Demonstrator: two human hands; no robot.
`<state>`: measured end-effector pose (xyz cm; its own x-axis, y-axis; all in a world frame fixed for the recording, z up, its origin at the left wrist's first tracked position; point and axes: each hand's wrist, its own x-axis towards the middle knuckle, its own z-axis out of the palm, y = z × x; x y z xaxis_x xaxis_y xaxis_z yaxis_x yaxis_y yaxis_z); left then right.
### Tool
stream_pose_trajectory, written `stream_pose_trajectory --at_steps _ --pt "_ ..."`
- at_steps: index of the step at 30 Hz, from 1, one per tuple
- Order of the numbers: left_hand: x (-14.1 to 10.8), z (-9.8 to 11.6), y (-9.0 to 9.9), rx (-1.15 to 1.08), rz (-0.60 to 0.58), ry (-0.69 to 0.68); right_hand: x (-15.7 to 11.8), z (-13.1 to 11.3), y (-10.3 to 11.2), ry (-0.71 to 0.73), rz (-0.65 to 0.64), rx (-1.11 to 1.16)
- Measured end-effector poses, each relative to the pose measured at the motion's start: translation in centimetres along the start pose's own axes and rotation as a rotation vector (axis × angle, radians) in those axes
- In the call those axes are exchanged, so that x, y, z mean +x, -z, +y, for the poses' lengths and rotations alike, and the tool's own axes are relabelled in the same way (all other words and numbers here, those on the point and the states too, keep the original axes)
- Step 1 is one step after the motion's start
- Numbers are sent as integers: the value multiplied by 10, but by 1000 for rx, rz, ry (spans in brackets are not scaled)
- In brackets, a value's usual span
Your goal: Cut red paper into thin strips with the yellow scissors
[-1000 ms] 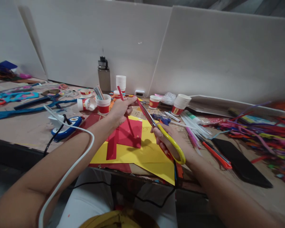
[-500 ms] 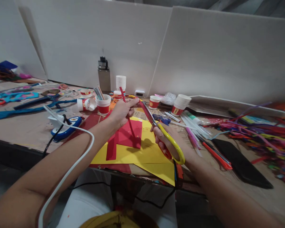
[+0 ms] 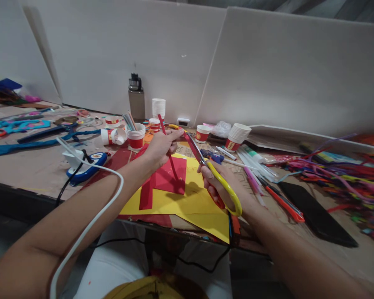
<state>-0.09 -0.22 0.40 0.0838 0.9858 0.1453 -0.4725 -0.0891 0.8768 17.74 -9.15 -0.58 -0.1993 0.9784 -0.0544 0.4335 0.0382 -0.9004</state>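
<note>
My right hand (image 3: 216, 182) is closed round the handles of a pair of scissors (image 3: 224, 187), one handle yellow and one red. The blades point up and away, their tips close to the fingers of my left hand (image 3: 160, 147). That hand pinches a narrow red strip (image 3: 174, 168), which sticks up past the fingers and hangs below them. More red shows along the blades; whether it is paper between them I cannot tell. Below lie a red sheet (image 3: 163, 182) and a wider red strip (image 3: 146, 199) on yellow paper (image 3: 196, 203).
A cup of pencils (image 3: 135, 137), a bottle (image 3: 137, 101) and stacked paper cups (image 3: 237, 137) stand at the back. At right lie a red cutter (image 3: 285, 203), a black flat object (image 3: 318, 216) and pipe cleaners (image 3: 355, 182). A white cable (image 3: 96, 211) crosses my left arm.
Almost nothing differs. Both hands, the scissors and the red strip keep nearly the same place, with only a slight shift of the view.
</note>
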Motion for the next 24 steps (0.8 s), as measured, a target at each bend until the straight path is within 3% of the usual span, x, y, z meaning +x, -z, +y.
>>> stream_pose_trajectory --at_steps 24 --pt "1 0 1 -1 13 5 -2 -6 0 -62 1 -22"
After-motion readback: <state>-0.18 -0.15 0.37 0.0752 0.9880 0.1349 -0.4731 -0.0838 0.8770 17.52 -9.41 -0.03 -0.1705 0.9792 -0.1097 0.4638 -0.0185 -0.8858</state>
